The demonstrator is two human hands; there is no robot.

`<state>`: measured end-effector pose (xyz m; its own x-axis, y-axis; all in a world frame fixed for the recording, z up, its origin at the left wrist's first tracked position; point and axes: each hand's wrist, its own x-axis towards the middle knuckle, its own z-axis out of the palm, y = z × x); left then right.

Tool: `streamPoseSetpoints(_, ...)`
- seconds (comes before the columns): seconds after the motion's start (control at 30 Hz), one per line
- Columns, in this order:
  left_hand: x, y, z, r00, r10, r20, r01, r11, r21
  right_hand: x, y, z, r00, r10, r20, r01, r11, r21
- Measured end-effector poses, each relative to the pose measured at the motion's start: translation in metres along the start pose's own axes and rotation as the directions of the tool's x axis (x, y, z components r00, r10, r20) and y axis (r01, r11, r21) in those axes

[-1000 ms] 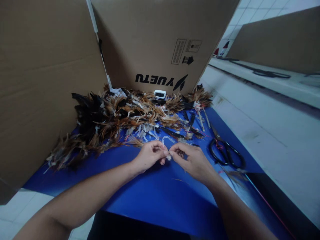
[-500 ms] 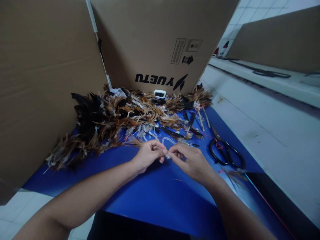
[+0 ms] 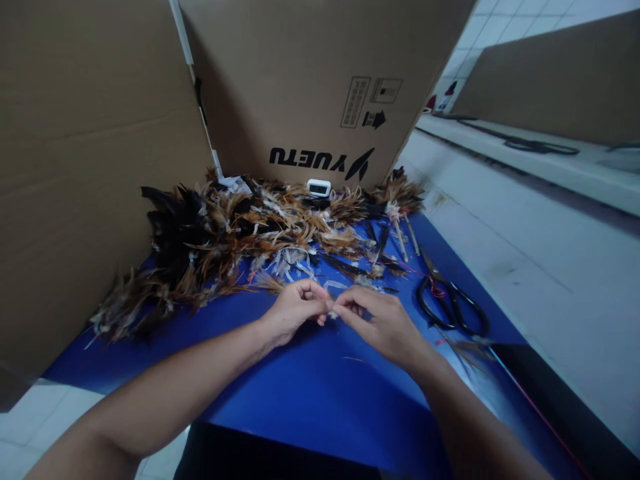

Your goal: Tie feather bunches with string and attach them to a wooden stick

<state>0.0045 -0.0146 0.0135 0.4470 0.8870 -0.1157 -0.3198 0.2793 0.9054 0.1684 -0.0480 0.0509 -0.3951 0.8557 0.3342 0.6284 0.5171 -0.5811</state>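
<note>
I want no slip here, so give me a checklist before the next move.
1. Left hand and right hand together: ok; both pinch a pale piece.
2. Pale piece firmly held: cannot tell; mostly hidden.
3. Scissors set down: ok; on the blue table, right of the hands.
4. Scissors free of red thread: not ok; it appears to cross a handle.
5. Feather pile clear of the hands: cannot tell; its edge runs close.

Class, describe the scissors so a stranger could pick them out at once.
Start from the blue tabletop and follow it to its right side. Right of the right hand lie the scissors. Black looped handles, with red thread by the pivot, set them apart from the pale sticks and feathers.
</note>
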Motion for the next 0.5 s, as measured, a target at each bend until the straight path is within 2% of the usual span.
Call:
streamPoseSetpoints(0.2, 0.0006, 0.0001, 0.0001, 1.0, 0.026, -0.002, -0.026, 0.999, 0.021, 0.0024, 0.001, 0.0004, 0.987, 0.159, 0.039, -0.162, 0.979, 0.121)
streamPoseSetpoints(0.5, -0.0005, 0.0001, -0.0024, 0.996, 0.069, 0.049, -0.072, 0.996, 0.056, 0.0023, 0.0082, 0.0039, 0.967, 0.247, 0.064, -0.255, 0.93, 0.265)
